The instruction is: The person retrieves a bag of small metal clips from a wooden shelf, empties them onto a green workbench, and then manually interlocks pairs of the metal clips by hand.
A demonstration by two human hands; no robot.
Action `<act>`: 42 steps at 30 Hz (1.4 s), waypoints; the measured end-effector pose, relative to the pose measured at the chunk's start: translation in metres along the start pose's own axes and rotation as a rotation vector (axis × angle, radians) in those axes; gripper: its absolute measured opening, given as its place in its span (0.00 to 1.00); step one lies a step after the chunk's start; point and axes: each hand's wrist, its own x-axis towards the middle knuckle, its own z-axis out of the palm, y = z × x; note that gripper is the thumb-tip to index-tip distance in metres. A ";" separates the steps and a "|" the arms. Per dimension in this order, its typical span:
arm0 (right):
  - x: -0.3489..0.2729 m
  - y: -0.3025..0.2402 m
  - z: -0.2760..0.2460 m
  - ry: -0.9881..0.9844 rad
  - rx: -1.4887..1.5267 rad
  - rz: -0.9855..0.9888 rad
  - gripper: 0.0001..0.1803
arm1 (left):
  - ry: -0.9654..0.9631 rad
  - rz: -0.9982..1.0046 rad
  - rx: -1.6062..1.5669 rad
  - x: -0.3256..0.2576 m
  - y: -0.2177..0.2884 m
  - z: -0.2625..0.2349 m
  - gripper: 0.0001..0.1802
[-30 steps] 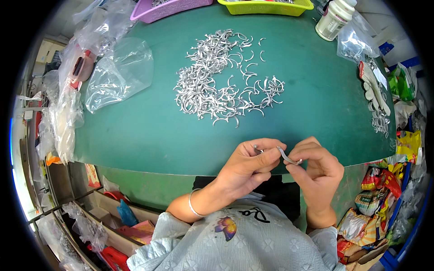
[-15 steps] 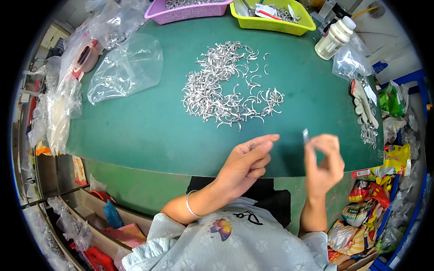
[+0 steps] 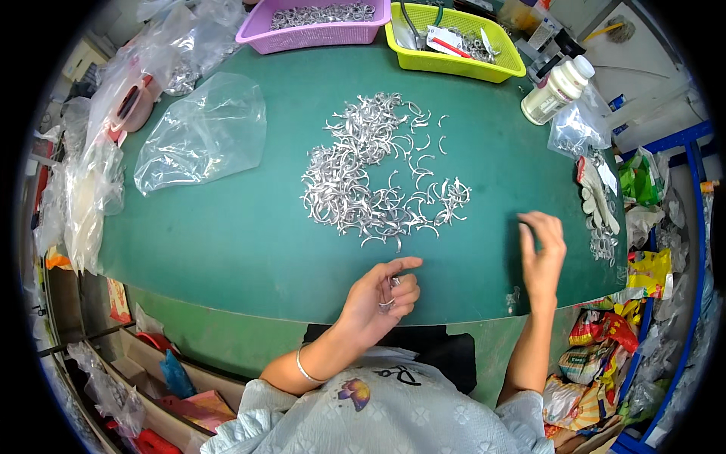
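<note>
Left hand (image 3: 382,295): one; fingers curled in a narrow grip on a few small curved metal clips (image 3: 389,293), above the near edge of the surface.
Right hand (image 3: 543,253): one; fingers loosely spread, holding nothing, resting on the surface right of the pile.
Clip pile (image 3: 374,178): one heap, too many to count; thin, shiny, silvery hooks.
Surface (image 3: 249,242): one; smooth green mat.
Baskets: two, perforated plastic; purple basket (image 3: 314,29), yellow-green basket (image 3: 454,57).
Bottle (image 3: 556,91): one, white plastic.
Clear bag (image 3: 200,136): one, crinkled film.
</note>
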 end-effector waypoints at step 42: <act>-0.027 -0.129 -0.006 -0.075 0.856 -0.102 0.10 | -0.160 0.524 0.582 -0.029 -0.006 0.025 0.09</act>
